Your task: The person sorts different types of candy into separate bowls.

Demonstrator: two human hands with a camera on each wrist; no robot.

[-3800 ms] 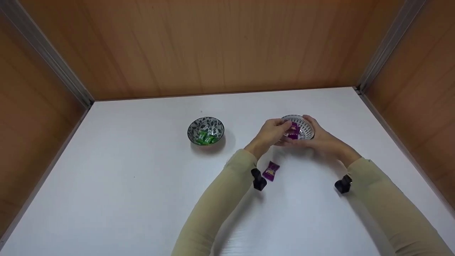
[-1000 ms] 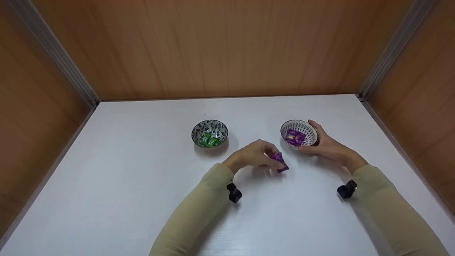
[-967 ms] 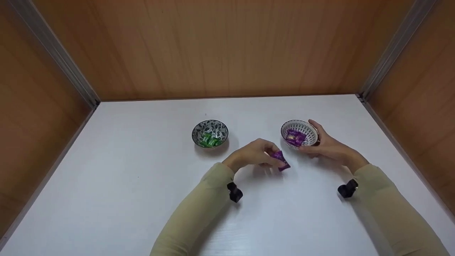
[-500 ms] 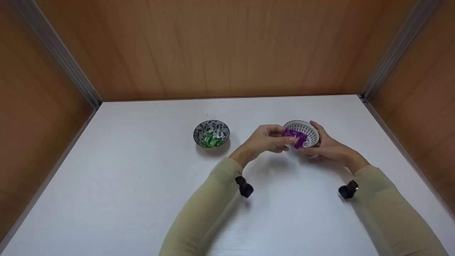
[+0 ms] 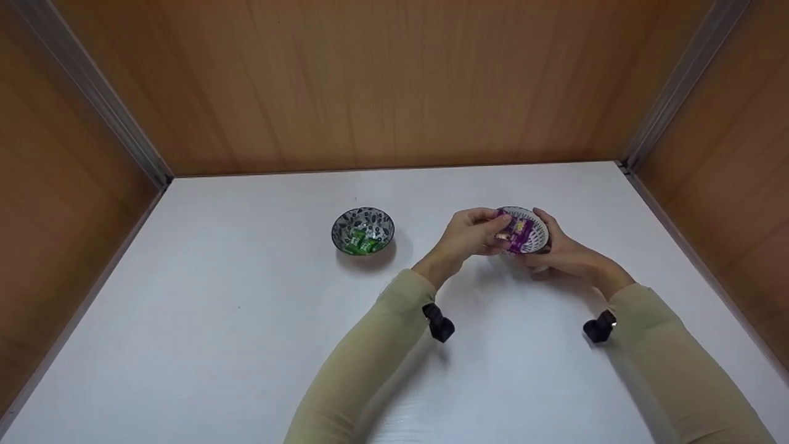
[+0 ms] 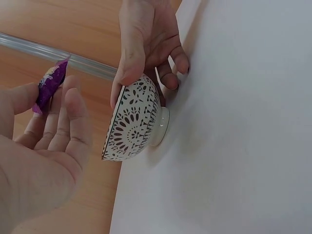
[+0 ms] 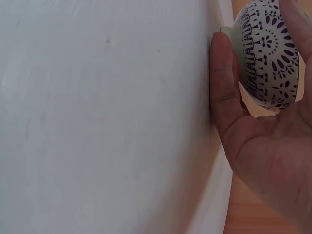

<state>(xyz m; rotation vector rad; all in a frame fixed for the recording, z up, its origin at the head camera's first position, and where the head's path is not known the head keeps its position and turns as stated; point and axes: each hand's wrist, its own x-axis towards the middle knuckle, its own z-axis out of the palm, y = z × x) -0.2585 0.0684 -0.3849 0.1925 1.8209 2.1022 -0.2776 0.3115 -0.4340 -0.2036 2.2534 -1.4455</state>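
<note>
My left hand pinches a purple-wrapped candy between thumb and fingers. In the left wrist view the candy is in the air beside the open top of a white bowl with a dark pattern outside. More purple candies show in that bowl in the head view, partly covered by the left fingers. My right hand holds the bowl from its right side, thumb at the rim and a finger by the foot, as the right wrist view shows.
To the left stands a second bowl with a dark leafy pattern and several green-wrapped candies in it. The white table is bounded by wooden panels at the back and both sides.
The candy that lay on the table earlier was picked up by my left hand and carried up and right over the white bowl. My right hand has stayed on the bowl.
</note>
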